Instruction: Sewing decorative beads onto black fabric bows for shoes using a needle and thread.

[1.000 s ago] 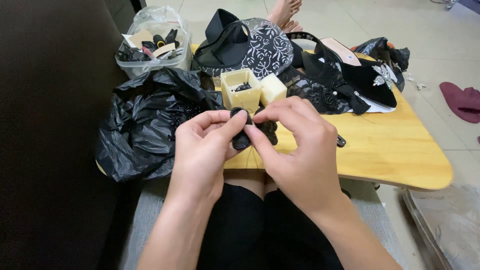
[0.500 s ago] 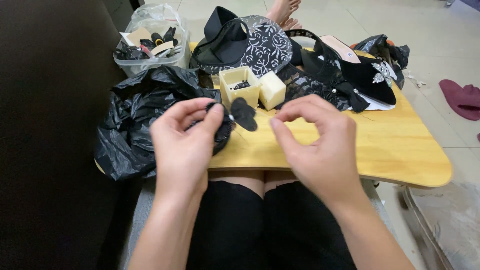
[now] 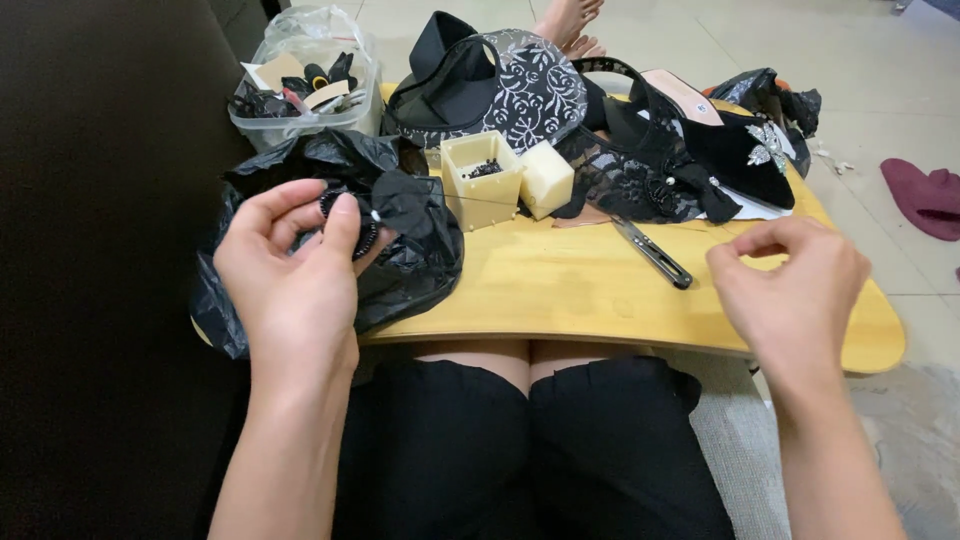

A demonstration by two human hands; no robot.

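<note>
My left hand pinches a small black beaded fabric ornament at the left of the wooden lap table, over a black plastic bag. A thin thread runs from the ornament to the right. My right hand is held out at the table's right edge with thumb and forefinger pinched together, apparently on the thread's end or a needle too small to see. A dark thread clipper lies on the table between the hands.
A small cream box with dark beads and its lid stand mid-table. Behind are black lace pieces, a patterned shoe upper, a black embellished shoe and a clear tub of oddments. A maroon slipper lies on the floor.
My hands, together on the ornament a second ago, have drawn apart: the left keeps the ornament at the left, the right has pulled far out to the right, drawing the thread.
</note>
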